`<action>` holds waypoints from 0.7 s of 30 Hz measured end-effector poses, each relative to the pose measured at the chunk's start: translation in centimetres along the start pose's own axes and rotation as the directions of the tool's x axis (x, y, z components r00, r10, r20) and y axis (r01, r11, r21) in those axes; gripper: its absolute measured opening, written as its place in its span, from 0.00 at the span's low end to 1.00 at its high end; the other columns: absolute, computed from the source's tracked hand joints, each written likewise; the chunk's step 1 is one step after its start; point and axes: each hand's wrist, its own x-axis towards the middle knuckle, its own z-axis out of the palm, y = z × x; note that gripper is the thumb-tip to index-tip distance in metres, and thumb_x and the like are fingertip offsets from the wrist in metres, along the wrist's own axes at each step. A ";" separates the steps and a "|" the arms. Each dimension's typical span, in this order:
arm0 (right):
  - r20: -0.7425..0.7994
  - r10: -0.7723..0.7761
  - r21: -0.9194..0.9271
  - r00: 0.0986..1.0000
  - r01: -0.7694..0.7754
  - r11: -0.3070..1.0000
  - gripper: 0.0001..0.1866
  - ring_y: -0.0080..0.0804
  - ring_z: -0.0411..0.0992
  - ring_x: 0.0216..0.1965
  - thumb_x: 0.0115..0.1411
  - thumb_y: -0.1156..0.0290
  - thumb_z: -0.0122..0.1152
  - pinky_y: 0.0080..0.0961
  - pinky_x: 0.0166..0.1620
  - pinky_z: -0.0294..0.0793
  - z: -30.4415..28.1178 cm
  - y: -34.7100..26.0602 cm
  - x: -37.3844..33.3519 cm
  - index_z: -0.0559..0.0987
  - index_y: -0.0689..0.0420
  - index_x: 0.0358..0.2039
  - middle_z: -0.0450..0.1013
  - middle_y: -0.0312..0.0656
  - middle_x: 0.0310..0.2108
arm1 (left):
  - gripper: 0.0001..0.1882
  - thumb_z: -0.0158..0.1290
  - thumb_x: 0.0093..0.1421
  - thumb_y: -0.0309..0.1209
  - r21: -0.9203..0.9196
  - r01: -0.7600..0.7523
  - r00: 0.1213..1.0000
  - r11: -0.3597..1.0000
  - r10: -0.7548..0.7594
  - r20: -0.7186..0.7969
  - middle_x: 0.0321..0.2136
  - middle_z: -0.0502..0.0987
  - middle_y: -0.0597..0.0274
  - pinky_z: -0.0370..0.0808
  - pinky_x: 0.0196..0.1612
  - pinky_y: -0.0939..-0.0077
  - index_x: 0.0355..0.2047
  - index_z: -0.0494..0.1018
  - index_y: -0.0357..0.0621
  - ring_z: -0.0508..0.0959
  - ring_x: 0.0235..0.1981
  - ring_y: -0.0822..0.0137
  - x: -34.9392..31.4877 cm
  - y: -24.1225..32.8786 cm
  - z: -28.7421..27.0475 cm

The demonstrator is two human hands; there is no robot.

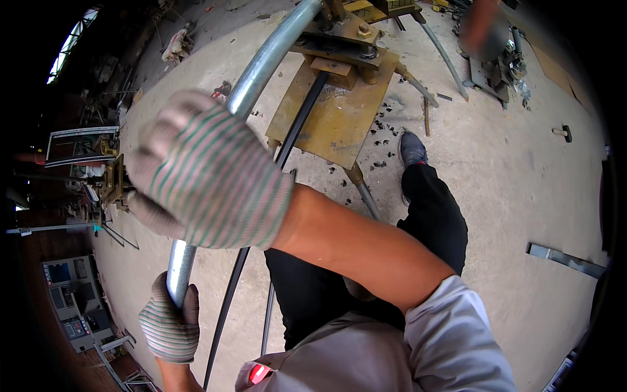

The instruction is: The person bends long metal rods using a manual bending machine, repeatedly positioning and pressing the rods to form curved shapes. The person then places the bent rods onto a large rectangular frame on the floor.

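Observation:
A long grey galvanised metal pipe slants from a heavy metal fixture at the top down toward my lower left. My left hand, in a striped knit glove, wraps round its lower end. Higher up, my right hand, in a matching glove, closes over the pipe with its back uppermost, blurred by motion; its palm and the pipe under it are hidden. Beside the pipe runs a thin black metal bar, its far end at the fixture. The fixture stands on a yellowish steel table with splayed pipe legs.
Small dark scraps litter the concrete floor near my shoe. On the right lie a hammer and a metal bar. A grey control cabinet and metal frames stand along the left.

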 end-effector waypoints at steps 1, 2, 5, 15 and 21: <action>0.147 -0.067 -0.044 0.987 0.074 0.996 0.22 0.37 0.72 0.28 0.62 0.51 0.58 0.39 0.42 0.70 0.8 -0.4 0.1 0.81 0.55 0.21 0.73 0.40 0.20 | 0.21 0.60 0.65 0.34 0.002 0.002 1.000 1.000 -0.002 -0.016 0.22 0.79 0.45 0.78 0.29 0.58 0.54 0.71 0.36 0.82 0.22 0.46 -0.1 0.1 0.1; 0.274 -0.051 -0.039 0.960 0.064 0.997 0.23 0.38 0.71 0.26 0.62 0.51 0.57 0.38 0.41 0.69 0.7 -0.3 -0.4 0.81 0.54 0.19 0.71 0.40 0.18 | 0.21 0.60 0.65 0.33 0.003 0.003 1.000 1.000 -0.003 -0.028 0.23 0.79 0.45 0.78 0.29 0.58 0.54 0.71 0.36 0.82 0.22 0.45 -0.1 0.3 0.3; 0.455 -0.022 -0.037 0.890 0.044 0.998 0.26 0.39 0.69 0.20 0.63 0.50 0.54 0.39 0.37 0.67 1.0 0.2 -1.8 0.78 0.51 0.13 0.67 0.39 0.13 | 0.21 0.59 0.65 0.30 -0.005 0.084 0.996 0.996 -0.084 -0.036 0.33 0.81 0.40 0.79 0.37 0.57 0.56 0.69 0.34 0.84 0.32 0.46 -0.2 1.3 0.8; 0.297 -0.029 0.091 0.954 0.002 0.996 0.23 0.38 0.69 0.21 0.60 0.51 0.53 0.38 0.36 0.66 2.4 1.0 -3.6 0.77 0.51 0.13 0.67 0.37 0.13 | 0.19 0.54 0.57 0.19 -0.453 -0.465 0.877 0.761 0.324 -0.355 0.45 0.79 0.47 0.72 0.60 0.51 0.50 0.74 0.36 0.79 0.49 0.43 2.7 5.8 13.9; 0.251 -0.096 0.198 0.963 0.046 0.979 0.21 0.41 0.70 0.22 0.58 0.53 0.54 0.40 0.35 0.68 3.4 0.6 -3.9 0.81 0.54 0.16 0.71 0.40 0.16 | 0.18 0.56 0.68 0.33 -0.476 -0.311 0.911 0.822 0.116 -0.396 0.47 0.79 0.44 0.74 0.56 0.59 0.52 0.75 0.31 0.79 0.50 0.48 16.1 11.0 18.2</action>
